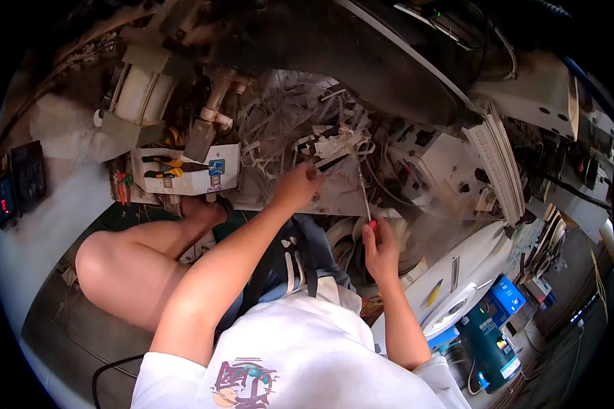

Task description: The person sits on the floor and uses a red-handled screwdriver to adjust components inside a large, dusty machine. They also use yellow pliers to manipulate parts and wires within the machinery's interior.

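Workshop, by the look of it. Landmark: heap of tangled strips (269, 116). Left of heap: big cylinder with tie rods (143, 92). Lower left of heap: yellow-and-black pliers (174, 164) on white box (192, 180). Right of heap: pale machine housing (447, 160). Far left of heap: unit with red-lit display (5, 204). Grimy surfaces around heap.

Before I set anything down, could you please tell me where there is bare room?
The pale surface looks bare between the black case and the white box bearing pliers. A small patch of grey plate shows between the left hand and the red-handled tool. Just beyond that, tangled strips crowd the area.
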Motion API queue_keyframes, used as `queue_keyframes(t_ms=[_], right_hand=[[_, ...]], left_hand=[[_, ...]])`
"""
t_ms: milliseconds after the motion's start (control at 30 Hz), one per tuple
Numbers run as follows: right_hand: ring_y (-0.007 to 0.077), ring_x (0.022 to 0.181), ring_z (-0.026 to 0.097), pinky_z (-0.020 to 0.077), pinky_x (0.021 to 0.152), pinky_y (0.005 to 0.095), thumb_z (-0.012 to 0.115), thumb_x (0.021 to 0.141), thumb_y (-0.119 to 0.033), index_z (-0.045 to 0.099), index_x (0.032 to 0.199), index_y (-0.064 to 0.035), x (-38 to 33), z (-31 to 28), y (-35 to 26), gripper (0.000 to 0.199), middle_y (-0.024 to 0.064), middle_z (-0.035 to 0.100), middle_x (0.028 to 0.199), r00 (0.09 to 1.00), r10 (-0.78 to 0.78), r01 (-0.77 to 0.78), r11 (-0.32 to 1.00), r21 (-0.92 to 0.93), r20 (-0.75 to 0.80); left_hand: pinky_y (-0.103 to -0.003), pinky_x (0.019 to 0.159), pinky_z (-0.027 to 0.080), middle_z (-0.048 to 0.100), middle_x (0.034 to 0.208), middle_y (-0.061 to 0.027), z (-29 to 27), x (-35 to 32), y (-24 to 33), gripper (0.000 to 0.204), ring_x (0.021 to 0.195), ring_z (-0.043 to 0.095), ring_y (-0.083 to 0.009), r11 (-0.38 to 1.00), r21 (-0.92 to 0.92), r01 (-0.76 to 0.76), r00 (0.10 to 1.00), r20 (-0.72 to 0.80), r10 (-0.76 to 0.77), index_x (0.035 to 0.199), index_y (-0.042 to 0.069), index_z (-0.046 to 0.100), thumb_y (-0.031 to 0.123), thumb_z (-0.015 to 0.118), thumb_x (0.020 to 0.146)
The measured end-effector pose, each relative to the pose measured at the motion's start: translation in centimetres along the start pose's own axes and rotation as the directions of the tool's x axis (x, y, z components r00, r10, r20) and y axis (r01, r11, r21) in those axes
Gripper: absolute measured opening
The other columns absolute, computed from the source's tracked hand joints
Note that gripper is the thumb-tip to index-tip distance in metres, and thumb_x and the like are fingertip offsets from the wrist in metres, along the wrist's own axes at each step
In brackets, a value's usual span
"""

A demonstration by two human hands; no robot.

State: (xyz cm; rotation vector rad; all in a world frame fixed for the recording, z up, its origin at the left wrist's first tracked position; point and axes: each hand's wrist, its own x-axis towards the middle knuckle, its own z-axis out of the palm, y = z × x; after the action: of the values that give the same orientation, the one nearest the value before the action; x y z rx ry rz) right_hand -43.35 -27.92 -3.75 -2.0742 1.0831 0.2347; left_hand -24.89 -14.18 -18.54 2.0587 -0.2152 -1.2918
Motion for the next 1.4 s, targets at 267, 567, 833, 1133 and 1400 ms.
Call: queue_keyframes(t_ms=[267, 567, 833, 1133, 1400], right_hand=[[0.0336, 0.071, 0.066, 0.0509, 0.068, 0.0400, 0.058, 0.106, -0.039, 0.065, 0.126, -0.0018, 1.7, 1.5, 1.1, 0.043, 0.0187, 0.068, 0.081, 0.997, 0.049, -0.052, 0.997, 0.062, 0.052], [0.0403, 0.079, 0.070, 0.0540, 0.069, 0.0438, 0.058, 0.106, -0.027, 0.061, 0.132, -0.0002, 3.3, 2.3, -2.6, 0.038, 0.0211, 0.072, 0.091, 0.974, -0.173, 0.191, 0.974, -0.118, 0.147], [0.0427, 0.083, 0.071, 0.0568, 0.067, 0.0486, 0.061, 0.100, -0.015, 0.062, 0.133, -0.0021, 7.2, 3.7, -5.8, 0.036, 0.0234, 0.073, 0.098, 0.892, -0.378, 0.440, 0.854, -0.278, 0.248], [0.0436, 0.080, 0.071, 0.0565, 0.068, 0.0491, 0.061, 0.100, -0.021, 0.068, 0.125, 0.0000, 8.3, 3.1, -7.9, 0.033, 0.0249, 0.073, 0.090, 0.891, -0.305, 0.422, 0.829, -0.366, 0.335], [0.0437, 0.080, 0.071, 0.0561, 0.069, 0.0467, 0.061, 0.100, -0.021, 0.069, 0.125, -0.0035, 7.9, 0.0, -10.8, 0.032, 0.0256, 0.072, 0.089, 0.900, -0.125, 0.329, 0.822, -0.464, 0.418]], left_hand=[[-0.047, 0.093, 0.053, 0.073, 0.118, -0.0158, 2.4, 1.7, -0.7, 0.053, 0.108, 0.068, -0.0377, 0.946, -0.191, 0.262, 0.932, -0.204, -0.300, 0.128, 0.005, 0.065, 0.042, 0.071, 0.091], [-0.047, 0.094, 0.053, 0.066, 0.134, -0.0191, 1.6, 2.1, -3.4, 0.054, 0.112, 0.068, -0.0344, 0.880, -0.475, 0.003, 0.900, -0.381, -0.209, 0.142, 0.002, 0.057, 0.030, 0.069, 0.097], [-0.036, 0.077, 0.055, 0.072, 0.108, -0.0100, 2.1, 2.9, -2.4, 0.048, 0.090, 0.068, -0.0196, 0.504, -0.845, 0.176, 0.929, -0.026, -0.369, 0.131, 0.000, 0.064, 0.033, 0.073, 0.097], [-0.037, 0.064, 0.053, 0.073, 0.092, -0.0107, 4.1, 4.9, -4.2, 0.037, 0.074, 0.067, -0.0171, 0.468, -0.880, 0.086, 0.917, -0.114, -0.383, 0.114, -0.001, 0.069, 0.028, 0.079, 0.094], [-0.039, 0.064, 0.054, 0.073, 0.087, -0.0126, 3.4, 4.4, -3.8, 0.034, 0.071, 0.068, -0.0196, 0.461, -0.882, 0.098, 0.890, -0.130, -0.438, 0.111, 0.000, 0.069, 0.027, 0.080, 0.094]])
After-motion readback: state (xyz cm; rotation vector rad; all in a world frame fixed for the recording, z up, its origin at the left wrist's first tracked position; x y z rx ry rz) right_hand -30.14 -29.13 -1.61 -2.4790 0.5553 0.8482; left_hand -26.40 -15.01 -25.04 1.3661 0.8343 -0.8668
